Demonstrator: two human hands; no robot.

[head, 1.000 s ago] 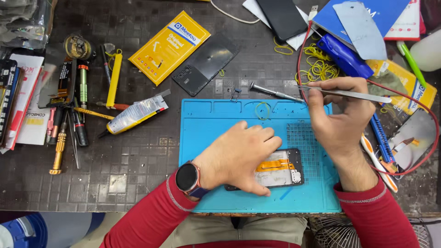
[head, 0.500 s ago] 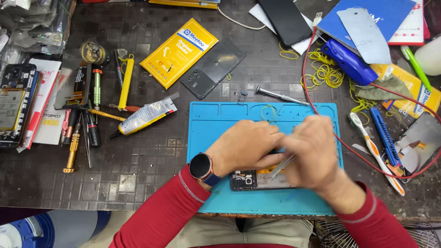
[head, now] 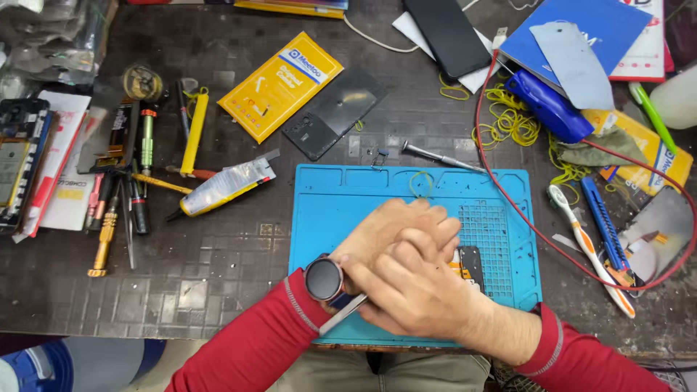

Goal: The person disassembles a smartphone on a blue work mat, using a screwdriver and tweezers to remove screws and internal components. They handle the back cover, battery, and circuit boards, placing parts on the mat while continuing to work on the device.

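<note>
Both hands lie together on the blue work mat (head: pixel 334 210), near its front edge. The left hand (head: pixel 396 232) lies flat, fingers loosely bent, pressing on an opened phone (head: pixel 470 267), of which only the right end with some orange parts shows. The right hand (head: pixel 414 287) crosses over the left one and covers most of it. Its fingers are closed around a thin metal tool (head: pixel 343 314); the grey end of this tool comes out at the lower left, just under the watch (head: pixel 324 279) on the left wrist. I cannot tell where the tip of the tool touches, because the hands hide it.

Around the mat the worktop (head: pixel 218 268) is crowded. Left of the mat a glue tube (head: pixel 221 189) lies at a slant, and further left are several screwdrivers (head: pixel 109 218) and a yellow pry tool (head: pixel 194 134). Behind the mat there are a dark back cover (head: pixel 334 112), a yellow packet (head: pixel 282 83) and a metal screwdriver (head: pixel 443 156) just at the back edge of the mat. A red cable (head: pixel 523 218) runs over the right corner of the mat. On the right lie a toothbrush (head: pixel 588 247), a blue tool (head: pixel 602 221), a blue bottle (head: pixel 548 105) and many yellow rubber bands (head: pixel 508 123). One rubber band (head: pixel 421 181) lies on the mat itself, just behind the hands.
</note>
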